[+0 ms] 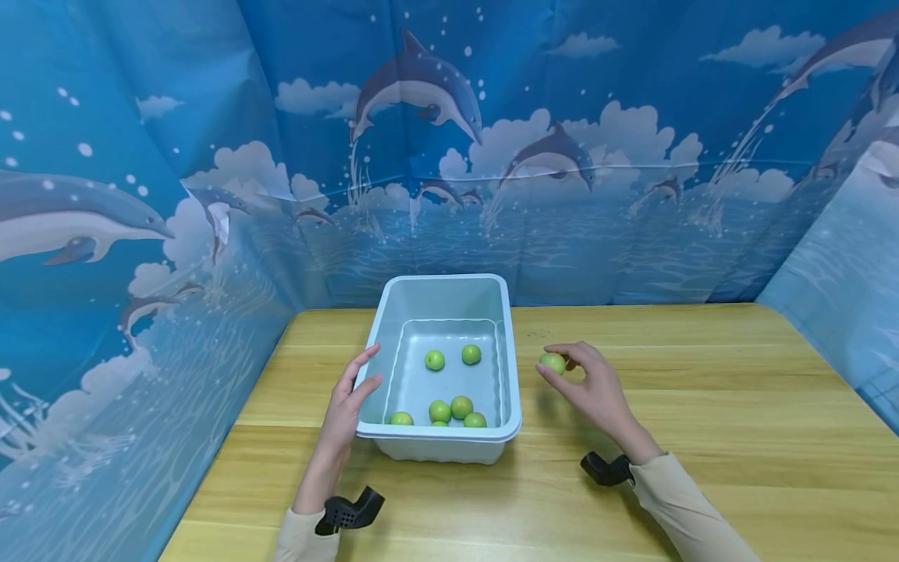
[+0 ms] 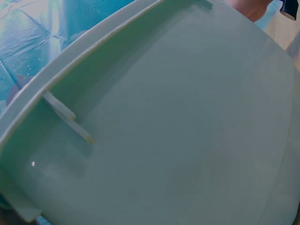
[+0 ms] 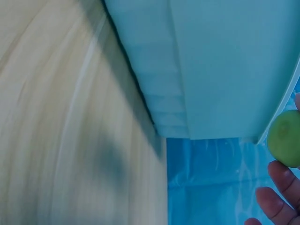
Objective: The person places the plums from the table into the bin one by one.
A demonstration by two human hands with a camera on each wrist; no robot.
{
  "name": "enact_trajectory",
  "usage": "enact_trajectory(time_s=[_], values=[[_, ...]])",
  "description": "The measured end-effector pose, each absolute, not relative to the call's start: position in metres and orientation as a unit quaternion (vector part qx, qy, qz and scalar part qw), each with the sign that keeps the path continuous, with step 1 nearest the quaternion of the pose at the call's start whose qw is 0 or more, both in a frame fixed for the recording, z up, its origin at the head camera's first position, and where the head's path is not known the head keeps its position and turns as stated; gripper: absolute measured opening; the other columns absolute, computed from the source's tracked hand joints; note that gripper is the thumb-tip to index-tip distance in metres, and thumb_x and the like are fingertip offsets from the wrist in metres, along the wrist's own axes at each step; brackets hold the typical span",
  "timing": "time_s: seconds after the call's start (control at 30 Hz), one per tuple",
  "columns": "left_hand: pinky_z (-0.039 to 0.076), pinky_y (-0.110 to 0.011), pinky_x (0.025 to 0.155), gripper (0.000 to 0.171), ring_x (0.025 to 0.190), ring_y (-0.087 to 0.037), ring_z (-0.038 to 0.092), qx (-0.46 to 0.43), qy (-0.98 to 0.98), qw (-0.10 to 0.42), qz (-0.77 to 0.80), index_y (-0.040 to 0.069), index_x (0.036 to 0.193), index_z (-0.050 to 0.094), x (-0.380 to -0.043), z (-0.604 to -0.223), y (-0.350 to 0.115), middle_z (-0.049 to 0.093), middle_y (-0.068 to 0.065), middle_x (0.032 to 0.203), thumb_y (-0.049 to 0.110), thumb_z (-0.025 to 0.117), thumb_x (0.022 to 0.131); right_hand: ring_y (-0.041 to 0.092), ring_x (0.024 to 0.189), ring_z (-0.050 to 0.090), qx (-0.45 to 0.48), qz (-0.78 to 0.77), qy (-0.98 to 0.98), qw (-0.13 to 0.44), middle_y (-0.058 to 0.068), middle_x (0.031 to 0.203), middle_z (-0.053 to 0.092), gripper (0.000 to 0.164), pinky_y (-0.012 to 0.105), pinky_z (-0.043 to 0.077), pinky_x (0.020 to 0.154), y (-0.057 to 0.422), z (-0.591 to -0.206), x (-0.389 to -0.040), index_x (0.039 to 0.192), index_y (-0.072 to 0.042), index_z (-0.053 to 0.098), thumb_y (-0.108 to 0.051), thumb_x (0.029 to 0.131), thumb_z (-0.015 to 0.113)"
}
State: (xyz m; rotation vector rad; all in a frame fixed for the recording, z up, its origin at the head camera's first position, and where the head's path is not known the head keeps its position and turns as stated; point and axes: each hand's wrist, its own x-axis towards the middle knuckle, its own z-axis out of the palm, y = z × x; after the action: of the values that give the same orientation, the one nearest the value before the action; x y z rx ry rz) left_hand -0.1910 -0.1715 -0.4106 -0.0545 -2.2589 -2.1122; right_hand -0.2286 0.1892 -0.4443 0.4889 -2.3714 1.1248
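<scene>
My right hand [image 1: 593, 390] pinches a small round green fruit [image 1: 552, 363] between thumb and fingers, raised above the table to the right of a pale blue-grey plastic bin [image 1: 447, 448]. In the right wrist view that same fruit [image 3: 285, 139] shows at the right edge, with fingertips [image 3: 274, 206] below it. My left hand [image 1: 342, 406] lies at the bin's left rim, thumb and forefinger extended over the edge. Several matching green fruits [image 1: 471, 354] lie on the bin's floor, most of them near its front wall. The left wrist view is filled by the bin's outer wall [image 2: 178, 117].
The bin stands on a wood-grain table [image 1: 702, 406] near its back edge. A blue dolphin-print curtain [image 1: 562, 234] hangs behind the table and along both sides. Black wrist cameras [image 1: 350, 511] sit on both forearms.
</scene>
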Motion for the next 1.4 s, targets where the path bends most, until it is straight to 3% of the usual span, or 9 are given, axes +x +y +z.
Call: enact_trajectory(time_s=[0.13, 0.4, 0.87, 1.4], values=[[0.01, -0.051, 0.11, 0.044, 0.14, -0.02, 0.013, -0.018, -0.731, 0.023, -0.682, 0.024, 0.141, 0.044, -0.191, -0.411, -0.172, 0.021, 0.0, 0.153, 0.02, 0.051, 0.098, 0.014, 0.081, 0.052, 0.185, 0.412, -0.857, 0.247, -0.002, 0.091, 0.06, 0.031, 0.039, 0.046, 0.069, 0.187, -0.441, -0.226, 0.108, -0.009, 0.068, -0.021, 0.081, 0.076], [0.01, -0.051, 0.11, 0.044, 0.14, -0.02, 0.013, -0.019, -0.731, 0.02, -0.682, 0.025, 0.141, 0.044, -0.191, -0.412, -0.174, 0.021, 0.001, 0.153, 0.023, 0.053, 0.097, 0.012, 0.08, 0.052, 0.192, 0.411, -0.851, 0.266, -0.005, 0.09, 0.061, 0.03, 0.029, 0.043, 0.069, 0.182, -0.432, -0.222, 0.107, -0.011, 0.069, -0.017, 0.079, 0.078], [0.01, -0.05, 0.11, 0.044, 0.14, -0.02, 0.013, -0.021, -0.73, 0.022, -0.683, 0.024, 0.141, 0.044, -0.19, -0.411, -0.174, 0.021, 0.0, 0.153, 0.023, 0.052, 0.097, 0.012, 0.08, 0.051, 0.242, 0.421, -0.823, 0.296, -0.008, 0.09, 0.06, 0.035, 0.023, 0.041, 0.069, 0.171, -0.413, -0.215, 0.109, -0.013, 0.069, -0.011, 0.076, 0.08], [0.011, -0.049, 0.11, 0.044, 0.14, -0.02, 0.014, -0.027, -0.727, 0.022, -0.686, 0.024, 0.14, 0.045, -0.19, -0.412, -0.176, 0.021, 0.0, 0.153, 0.025, 0.054, 0.097, 0.015, 0.082, 0.051, 0.287, 0.413, -0.814, 0.29, -0.009, 0.092, 0.06, 0.037, 0.028, 0.042, 0.067, 0.151, -0.389, -0.203, 0.109, -0.012, 0.069, -0.019, 0.075, 0.082]])
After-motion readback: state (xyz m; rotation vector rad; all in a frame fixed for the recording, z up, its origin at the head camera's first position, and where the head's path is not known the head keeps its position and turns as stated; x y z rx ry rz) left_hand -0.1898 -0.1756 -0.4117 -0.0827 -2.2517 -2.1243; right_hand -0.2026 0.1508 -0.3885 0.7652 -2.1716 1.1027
